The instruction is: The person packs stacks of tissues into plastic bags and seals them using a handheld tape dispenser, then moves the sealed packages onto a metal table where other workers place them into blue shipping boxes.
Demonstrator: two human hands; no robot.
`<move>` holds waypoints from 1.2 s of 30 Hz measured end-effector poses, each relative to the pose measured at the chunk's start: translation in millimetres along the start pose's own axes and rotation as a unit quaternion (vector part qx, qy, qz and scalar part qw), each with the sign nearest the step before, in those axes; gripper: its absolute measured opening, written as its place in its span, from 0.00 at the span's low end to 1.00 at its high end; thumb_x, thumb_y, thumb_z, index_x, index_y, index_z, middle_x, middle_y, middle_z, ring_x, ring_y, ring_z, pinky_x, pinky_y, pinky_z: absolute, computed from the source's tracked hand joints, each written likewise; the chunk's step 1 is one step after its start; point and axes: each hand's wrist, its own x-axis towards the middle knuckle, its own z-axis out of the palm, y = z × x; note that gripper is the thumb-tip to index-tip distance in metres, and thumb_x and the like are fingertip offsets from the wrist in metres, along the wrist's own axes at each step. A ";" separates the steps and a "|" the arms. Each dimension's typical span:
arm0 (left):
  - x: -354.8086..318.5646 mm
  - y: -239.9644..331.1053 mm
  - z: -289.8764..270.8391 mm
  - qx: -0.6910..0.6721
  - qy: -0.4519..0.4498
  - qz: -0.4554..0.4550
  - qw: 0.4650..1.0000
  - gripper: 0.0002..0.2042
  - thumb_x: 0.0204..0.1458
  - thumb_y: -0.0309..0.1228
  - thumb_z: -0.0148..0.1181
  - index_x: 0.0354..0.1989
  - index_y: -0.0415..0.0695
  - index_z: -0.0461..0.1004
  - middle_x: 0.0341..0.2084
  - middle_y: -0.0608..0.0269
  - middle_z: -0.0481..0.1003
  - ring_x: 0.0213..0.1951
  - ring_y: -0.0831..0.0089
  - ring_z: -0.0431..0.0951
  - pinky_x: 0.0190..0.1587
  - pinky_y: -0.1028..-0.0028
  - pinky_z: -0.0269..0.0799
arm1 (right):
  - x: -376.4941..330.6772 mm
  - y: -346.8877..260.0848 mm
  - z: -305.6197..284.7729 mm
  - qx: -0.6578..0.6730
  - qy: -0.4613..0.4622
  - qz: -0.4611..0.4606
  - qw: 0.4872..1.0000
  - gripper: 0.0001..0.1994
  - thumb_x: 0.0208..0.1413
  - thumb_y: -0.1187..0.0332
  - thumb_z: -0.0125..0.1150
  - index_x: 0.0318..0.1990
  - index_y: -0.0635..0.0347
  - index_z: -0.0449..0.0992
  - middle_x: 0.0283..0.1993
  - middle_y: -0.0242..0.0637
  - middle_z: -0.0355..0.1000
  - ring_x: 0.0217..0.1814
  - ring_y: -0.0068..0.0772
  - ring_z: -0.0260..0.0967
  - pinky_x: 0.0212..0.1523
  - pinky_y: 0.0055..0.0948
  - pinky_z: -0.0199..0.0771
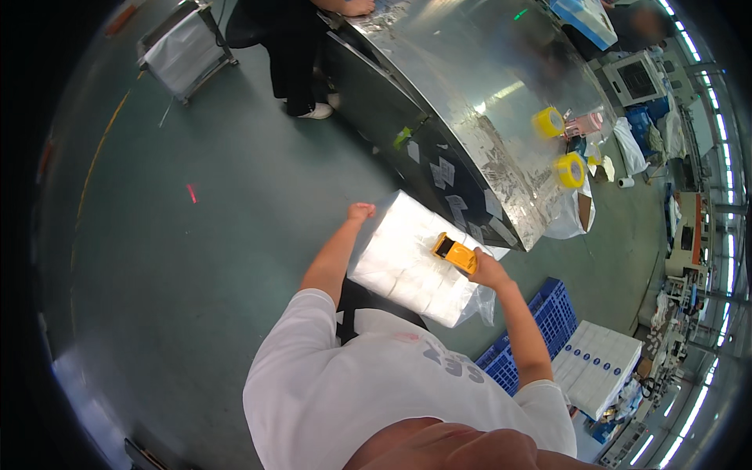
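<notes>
In front of my body is a pack of white, soft-looking rolls or bundles (415, 254) in clear plastic, with loose film (479, 307) at its near right end. My left hand (361, 211) is closed at the pack's far left corner, pinching the edge of the clear plastic bag (366, 243). Over the right part of the pack, my right hand (490, 271) grips a yellow handheld tool with a black front end (456, 253). It looks like a tape dispenser, though its exact kind is unclear.
A worn metal-topped table (470, 94) stands just beyond the pack, with yellow tape rolls (571, 169) on it. Another person (286, 55) stands at its far left. To the right are a blue plastic pallet (552, 309) and stacked white packs (597, 364). A cart (182, 59) sits far left.
</notes>
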 end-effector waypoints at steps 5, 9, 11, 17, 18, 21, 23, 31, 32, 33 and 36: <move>-10.9 1.9 42.3 0.280 0.071 -0.001 0.957 0.19 0.42 0.35 0.59 0.40 0.34 0.67 0.40 0.50 0.68 0.41 0.64 0.68 0.44 0.69 0.65 | 15.6 32.2 53.7 -0.018 -0.052 0.075 0.996 0.26 0.29 0.66 0.64 0.40 0.62 0.60 0.33 0.50 0.68 0.38 0.49 0.67 0.38 0.37 0.68; -38.2 10.8 34.6 0.402 0.174 -0.022 0.899 0.24 0.43 0.37 0.57 0.47 0.36 0.62 0.50 0.47 0.59 0.51 0.58 0.60 0.50 0.67 0.59 | 16.0 62.3 59.3 0.175 0.008 0.014 0.985 0.40 0.25 0.52 0.69 0.47 0.63 0.60 0.43 0.50 0.65 0.47 0.43 0.63 0.45 0.35 0.64; -41.8 20.2 27.5 0.275 0.268 0.042 0.923 0.23 0.46 0.36 0.53 0.49 0.37 0.59 0.52 0.49 0.57 0.53 0.58 0.57 0.51 0.68 0.57 | 5.3 103.6 62.9 0.313 0.081 0.096 0.941 0.41 0.27 0.50 0.68 0.50 0.63 0.59 0.46 0.49 0.64 0.52 0.40 0.60 0.49 0.34 0.61; -202.1 105.7 105.5 0.049 0.083 0.338 0.936 0.09 0.52 0.28 0.45 0.39 0.37 0.65 0.36 0.60 0.68 0.35 0.73 0.67 0.40 0.76 0.62 | -70.1 227.6 175.7 0.371 -0.064 0.246 0.893 0.28 0.34 0.55 0.65 0.42 0.63 0.68 0.42 0.44 0.67 0.48 0.35 0.62 0.46 0.31 0.62; -227.4 94.0 120.4 0.036 0.007 0.344 0.938 0.07 0.52 0.27 0.44 0.36 0.38 0.65 0.32 0.63 0.68 0.31 0.76 0.67 0.38 0.77 0.62 | -75.4 212.0 168.6 0.423 -0.084 0.206 0.879 0.23 0.35 0.57 0.64 0.39 0.62 0.70 0.40 0.42 0.68 0.45 0.33 0.64 0.43 0.29 0.64; -284.9 46.5 178.5 0.063 -0.289 0.277 0.914 0.06 0.51 0.27 0.46 0.34 0.40 0.68 0.29 0.65 0.69 0.33 0.79 0.68 0.39 0.79 0.63 | -89.5 197.9 143.4 0.579 -0.109 0.160 0.792 0.13 0.38 0.62 0.61 0.31 0.59 0.72 0.31 0.37 0.70 0.32 0.28 0.67 0.34 0.25 0.66; -311.8 39.3 220.0 0.112 -0.500 0.124 0.850 0.09 0.50 0.29 0.49 0.38 0.41 0.68 0.30 0.66 0.71 0.35 0.79 0.69 0.40 0.79 0.64 | -91.6 193.1 129.1 0.599 -0.129 0.150 0.776 0.09 0.40 0.64 0.59 0.27 0.58 0.71 0.25 0.32 0.69 0.24 0.25 0.66 0.27 0.23 0.66; -329.2 -32.3 350.0 0.498 -0.505 0.393 0.586 0.20 0.47 0.33 0.49 0.50 0.41 0.61 0.55 0.50 0.51 0.59 0.57 0.47 0.57 0.55 0.44 | -43.7 139.8 38.2 0.089 -0.200 0.050 0.975 0.18 0.39 0.53 0.59 0.24 0.61 0.71 0.19 0.38 0.69 0.22 0.35 0.69 0.25 0.30 0.68; -328.7 -36.3 354.8 0.545 -0.459 0.409 0.570 0.21 0.46 0.32 0.49 0.51 0.41 0.60 0.56 0.50 0.49 0.59 0.56 0.46 0.57 0.52 0.41 | -34.1 136.6 38.6 -0.039 0.019 0.010 0.999 0.27 0.35 0.43 0.58 0.26 0.65 0.71 0.26 0.42 0.70 0.30 0.40 0.70 0.30 0.34 0.69; -330.5 -41.2 358.3 0.589 -0.414 0.422 0.551 0.22 0.45 0.32 0.48 0.51 0.41 0.59 0.57 0.50 0.48 0.60 0.56 0.44 0.57 0.50 0.38 | -19.3 127.7 37.0 -0.033 0.202 -0.026 0.979 0.31 0.34 0.40 0.56 0.28 0.66 0.71 0.32 0.44 0.71 0.36 0.41 0.69 0.35 0.35 0.68; -330.6 -50.4 363.7 0.647 -0.380 0.417 0.512 0.25 0.44 0.31 0.45 0.54 0.40 0.56 0.58 0.50 0.45 0.61 0.56 0.38 0.56 0.45 0.30 | 29.3 77.2 14.1 0.079 -0.090 0.014 0.993 0.34 0.37 0.35 0.49 0.29 0.64 0.75 0.35 0.46 0.70 0.38 0.42 0.68 0.36 0.32 0.67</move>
